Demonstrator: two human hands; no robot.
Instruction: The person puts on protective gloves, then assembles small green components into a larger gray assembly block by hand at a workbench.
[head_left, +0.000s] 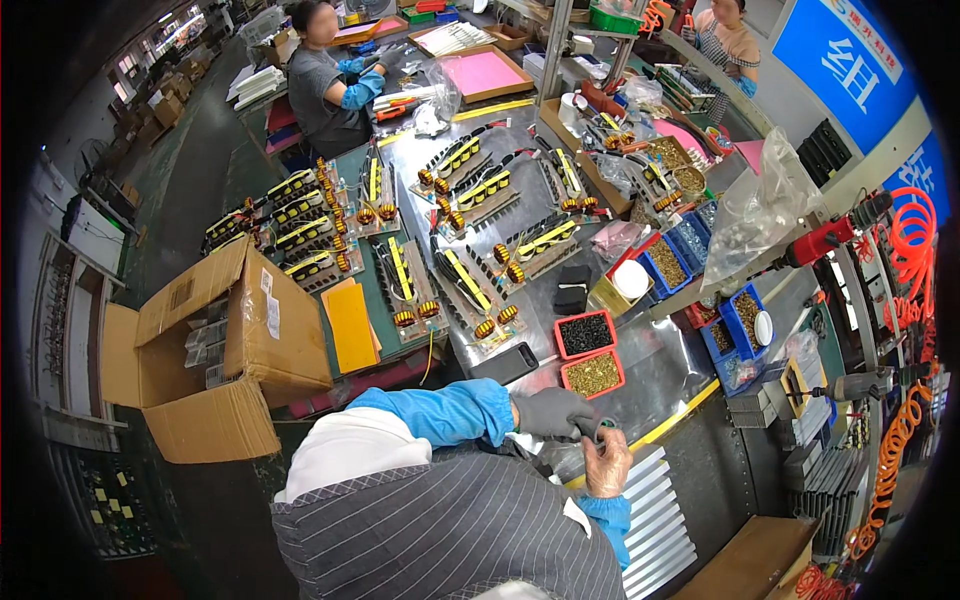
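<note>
My left hand (552, 412) wears a grey glove and rests over the front edge of the metal-topped bench (660, 365), its fingers curled together. My right hand (608, 463) is bare and sits just below it, pinching the fingertip end of the grey glove (590, 428). Both forearms are in blue sleeve covers. Closest to the hands are two small red trays, one of brass-coloured screws (593, 374) and one of black screws (585, 333), with a dark phone (505, 362) lying to their left.
Several circuit boards with yellow parts and copper coils (470, 290) cover the bench. An open cardboard box (205, 350) stands at left. Blue parts bins (668, 262) and hanging power screwdrivers (830, 238) are at right, ribbed metal plates (655, 515) below. Two other people work at the far end.
</note>
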